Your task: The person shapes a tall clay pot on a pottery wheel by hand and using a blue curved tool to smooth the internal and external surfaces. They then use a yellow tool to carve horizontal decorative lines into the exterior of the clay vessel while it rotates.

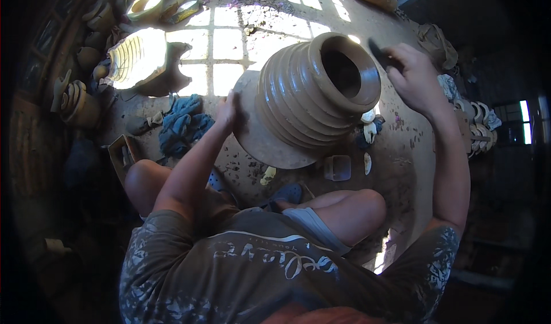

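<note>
The left hand [227, 111] grips the round board [252, 134]; the right hand [414, 74] pinches a dark tool [376, 53] near the pot [295, 91].

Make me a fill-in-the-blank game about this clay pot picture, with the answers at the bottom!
1. The ridged clay pot stands on ____ of a round disc.
2. The person's left hand is at the disc's edge, while the ____ hand holds a dark object.
3. The crumpled cloth on the floor is coloured ____.
4. The person's shirt has short ____.

Missing words: top; right; blue; sleeves
</note>
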A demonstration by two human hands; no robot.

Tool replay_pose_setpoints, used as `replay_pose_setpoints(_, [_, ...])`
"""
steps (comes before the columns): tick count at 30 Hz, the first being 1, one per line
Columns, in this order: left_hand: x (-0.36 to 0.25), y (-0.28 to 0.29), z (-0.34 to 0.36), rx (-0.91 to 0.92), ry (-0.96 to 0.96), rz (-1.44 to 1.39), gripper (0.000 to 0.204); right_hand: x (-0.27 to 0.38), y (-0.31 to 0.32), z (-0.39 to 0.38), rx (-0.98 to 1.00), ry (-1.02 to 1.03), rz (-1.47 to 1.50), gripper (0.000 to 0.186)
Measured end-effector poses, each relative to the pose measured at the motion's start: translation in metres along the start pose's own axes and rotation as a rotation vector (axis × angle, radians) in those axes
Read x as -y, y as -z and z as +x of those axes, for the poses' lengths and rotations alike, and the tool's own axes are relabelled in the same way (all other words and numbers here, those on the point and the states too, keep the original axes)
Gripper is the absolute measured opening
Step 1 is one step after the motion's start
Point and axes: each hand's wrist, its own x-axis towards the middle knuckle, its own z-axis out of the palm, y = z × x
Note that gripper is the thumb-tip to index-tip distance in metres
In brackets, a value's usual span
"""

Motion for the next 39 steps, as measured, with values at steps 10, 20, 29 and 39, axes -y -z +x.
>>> replay_pose_setpoints(10, [0.102,-0.031,-0.107,-0.155,-0.057,0.157,0.057,0.031,-0.018,0.007,0.407,0.099,-0.352,0.020])
replay_pose_setpoints(20, [0.052,0.002,-0.036,-0.050,-0.040,-0.197,0.073,0.043,-0.022,0.038,0.704,-0.019,-0.027,0.015])
replay_pose_setpoints(29, [0.131,-0.051,-0.169,0.273,0.369,0.086,0.068,0.032,-0.038,0.042,0.661,-0.261,0.310,0.009])
replay_pose_setpoints(39, [0.050,-0.009,-0.050,-0.094,-0.009,-0.123,0.068,0.031,-0.039,0.051,0.646,-0.305,0.429,0.007])
